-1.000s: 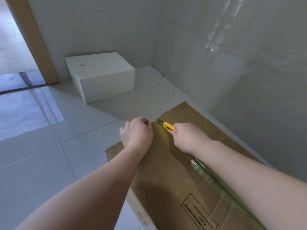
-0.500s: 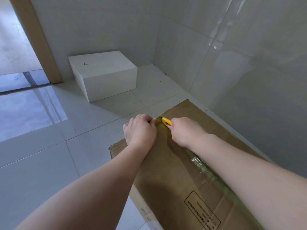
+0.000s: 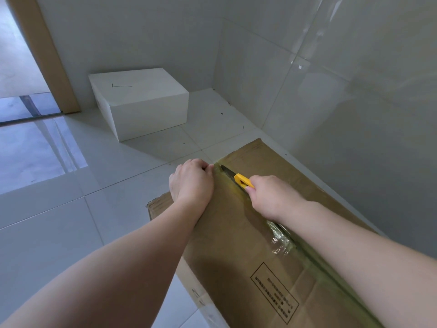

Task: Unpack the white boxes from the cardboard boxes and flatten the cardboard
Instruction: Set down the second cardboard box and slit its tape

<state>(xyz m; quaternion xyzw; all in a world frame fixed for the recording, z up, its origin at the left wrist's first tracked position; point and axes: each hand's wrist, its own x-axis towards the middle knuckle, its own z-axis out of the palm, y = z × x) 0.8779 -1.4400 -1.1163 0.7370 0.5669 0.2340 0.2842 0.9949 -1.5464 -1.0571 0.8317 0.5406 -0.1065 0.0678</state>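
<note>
while the cardboard box (image 3: 238, 245) lies closed on the tiled floor (image 3: 71, 221) right below us, we take it as our landmark. a printed label frame (image 3: 275, 293) sits on the near part of its top face, and a strip of shiny clear tape (image 3: 281, 237) runs along the middle seam of that top, from the near end toward the far edge. on the far half of the box, to the right of the seam, we see the right hand (image 3: 272, 197) with its fingers curled round a yellow utility knife (image 3: 243, 180); the dark blade points along the seam toward the far edge of the box. just left of the seam, at that same far edge, the left hand (image 3: 192, 183) rests on the cardboard with its fingers bent down over the edge, gripping the box top. the two hands sit close together, with the seam between them. beyond the far edge of the box and to its left, well apart from it, a white box (image 3: 139, 100) stands on the floor against the tiled wall (image 3: 331, 91). farther left of that white box we see a wooden door frame (image 3: 45, 55).
</note>
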